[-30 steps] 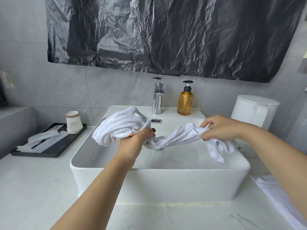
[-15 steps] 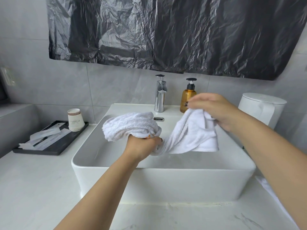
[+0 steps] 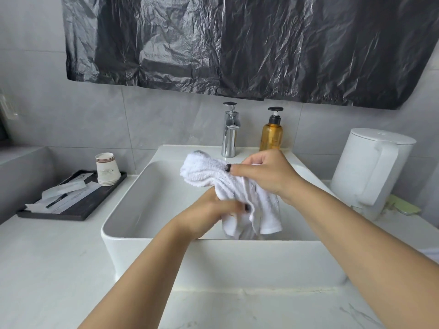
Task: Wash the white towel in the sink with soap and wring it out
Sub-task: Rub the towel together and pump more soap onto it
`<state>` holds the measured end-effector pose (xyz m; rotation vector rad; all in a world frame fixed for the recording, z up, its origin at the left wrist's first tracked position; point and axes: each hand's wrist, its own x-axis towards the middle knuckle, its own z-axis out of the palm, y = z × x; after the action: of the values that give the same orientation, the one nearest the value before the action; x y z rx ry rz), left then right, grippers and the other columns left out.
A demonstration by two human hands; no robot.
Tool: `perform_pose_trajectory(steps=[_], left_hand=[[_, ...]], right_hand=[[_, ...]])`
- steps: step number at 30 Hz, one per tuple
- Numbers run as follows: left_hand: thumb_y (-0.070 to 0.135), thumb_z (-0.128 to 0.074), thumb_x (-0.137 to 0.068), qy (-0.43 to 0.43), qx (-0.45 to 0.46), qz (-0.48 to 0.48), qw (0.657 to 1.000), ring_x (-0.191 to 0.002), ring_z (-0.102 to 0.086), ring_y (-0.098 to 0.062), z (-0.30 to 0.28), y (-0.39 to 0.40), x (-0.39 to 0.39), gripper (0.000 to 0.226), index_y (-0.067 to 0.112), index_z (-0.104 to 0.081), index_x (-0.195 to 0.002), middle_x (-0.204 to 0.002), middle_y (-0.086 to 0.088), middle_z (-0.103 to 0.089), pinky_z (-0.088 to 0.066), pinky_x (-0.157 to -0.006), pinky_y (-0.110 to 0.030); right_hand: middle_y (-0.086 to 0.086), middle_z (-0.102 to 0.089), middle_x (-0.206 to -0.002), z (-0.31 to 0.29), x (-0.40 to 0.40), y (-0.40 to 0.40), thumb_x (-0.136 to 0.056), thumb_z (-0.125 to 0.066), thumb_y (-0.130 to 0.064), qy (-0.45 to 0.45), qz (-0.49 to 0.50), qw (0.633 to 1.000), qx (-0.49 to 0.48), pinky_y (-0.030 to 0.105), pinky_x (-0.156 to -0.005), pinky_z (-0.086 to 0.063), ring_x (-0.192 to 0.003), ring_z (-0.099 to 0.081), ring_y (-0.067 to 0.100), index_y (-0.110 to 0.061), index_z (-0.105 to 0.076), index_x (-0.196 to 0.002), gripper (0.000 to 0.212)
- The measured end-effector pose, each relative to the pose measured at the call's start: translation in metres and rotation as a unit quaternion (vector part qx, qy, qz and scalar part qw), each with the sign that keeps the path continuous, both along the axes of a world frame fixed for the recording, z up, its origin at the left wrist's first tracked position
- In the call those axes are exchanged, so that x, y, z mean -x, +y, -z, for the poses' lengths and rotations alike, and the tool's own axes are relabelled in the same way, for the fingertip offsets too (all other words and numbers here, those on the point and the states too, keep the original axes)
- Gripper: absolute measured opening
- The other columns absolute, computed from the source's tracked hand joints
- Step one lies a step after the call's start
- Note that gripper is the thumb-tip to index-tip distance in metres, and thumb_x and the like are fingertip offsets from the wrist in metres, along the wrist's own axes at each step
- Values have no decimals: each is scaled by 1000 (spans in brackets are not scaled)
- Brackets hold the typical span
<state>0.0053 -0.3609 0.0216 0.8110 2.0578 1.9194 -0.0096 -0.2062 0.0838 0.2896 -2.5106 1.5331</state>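
1. Head view: a white terry-cloth towel was held bunched above the basin of a white rectangular ceramic countertop sink, clear of the basin floor.
2. The left hand was below and in front, fingers curled around the lower part of the towel, with one dark-painted nail showing against the cloth.
3. The right hand was above and behind it, fingers curled onto the upper bunch of the towel, thumb pressed into the pile.
4. The two hands were close together, the right wrist crossing above the left fingers; a loose end of the towel hung down between them into the basin.
5. A rounded roll of towel projected to the left of the right hand, near the back rim of the sink.
6. A chrome single-lever faucet stood on the back ledge; whether water was running could not be told.
7. An amber plastic pump bottle with a black pump head stood just to the right of the faucet.
8. A white lidded electric kettle stood on the counter to the right of the sink.
9. A black rectangular tray lay on the counter to the left, carrying a stack of paper cups and flat white sachets.
10. A crinkled black plastic sheet covered the wall above the sink.
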Motion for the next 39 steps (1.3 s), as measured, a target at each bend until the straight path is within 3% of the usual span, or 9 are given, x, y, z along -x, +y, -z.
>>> perform_pose_trajectory(steps=[6,10,13,17,21,26,31,34,39], left_hand=[[44,-49,-100,-124,-206,-191,952,-110,-68,-32,1,-4,6,51,4,-65,-125,-117,-22,-70,-54,-85,-37],[52,-65,-82,-164,-306,-265,900,-108,-69,-31,1,0,5,68,4,-60,-129,-118,-20,-71,-52,-90,-43],[48,-68,-86,-196,-312,-293,883,-104,-71,-28,2,9,5,54,11,-63,-125,-115,-14,-73,-55,-90,-42],[43,-66,-90,-233,-281,-280,888,-98,-73,-29,4,25,6,44,9,-67,-118,-106,-13,-76,-56,-94,-47],[43,-52,-100,-272,-280,-212,896,-69,-74,-23,0,26,2,38,10,-70,-99,-83,-9,-77,-56,-55,-27],[23,-44,-96,-287,-282,-185,897,-61,-59,-18,-6,28,0,9,15,-45,-91,-69,-4,-51,-48,-52,-23],[31,-43,-100,-282,-331,-166,885,-74,-61,-18,-3,22,5,17,16,-51,-99,-78,-3,-55,-50,-62,-26],[40,-45,-102,-284,-317,-156,891,-61,-69,-26,-1,19,4,32,19,-68,-95,-74,-8,-69,-56,-54,-29],[40,-42,-104,-291,-330,-142,887,-55,-66,-28,-7,17,-2,29,18,-56,-118,-69,-15,-66,-57,-53,-32]], right_hand=[[0,-61,-68,7,-3,-2,-77,-81,-22,-55,-3,989,140,21,-60,-40,-65,-53,9,-15,-72,-72,12],[2,-62,-69,14,2,10,-79,-74,-11,-140,-25,905,400,30,-66,-44,-68,-59,18,-14,-65,-80,10],[6,-68,-84,21,2,13,-59,-78,-8,-117,-43,872,474,31,-73,-56,-77,-67,18,-6,-61,-108,52],[11,-72,-105,27,-8,2,-59,-79,2,-73,-67,911,401,30,-72,-58,-87,-72,20,-9,-62,-118,62],[4,-75,-96,31,-17,-10,-75,-78,4,44,-110,953,278,28,-77,-57,-87,-70,15,-15,-68,-107,38],[-9,-55,-96,51,-7,-26,-85,-65,-31,264,-50,961,-69,21,-90,-41,-100,-50,10,-23,-73,-106,24],[-11,-44,-92,41,1,-34,-92,-58,-36,228,-26,970,-81,32,-80,-46,-85,-52,10,-26,-53,-90,11],[-9,-47,-80,30,11,-38,-92,-57,-35,169,2,982,-86,36,-71,-42,-77,-49,18,-23,-38,-76,28],[-4,-51,-85,13,28,-42,-93,-56,-35,32,28,998,-47,24,-59,-34,-81,-49,16,-14,-49,-92,21]])
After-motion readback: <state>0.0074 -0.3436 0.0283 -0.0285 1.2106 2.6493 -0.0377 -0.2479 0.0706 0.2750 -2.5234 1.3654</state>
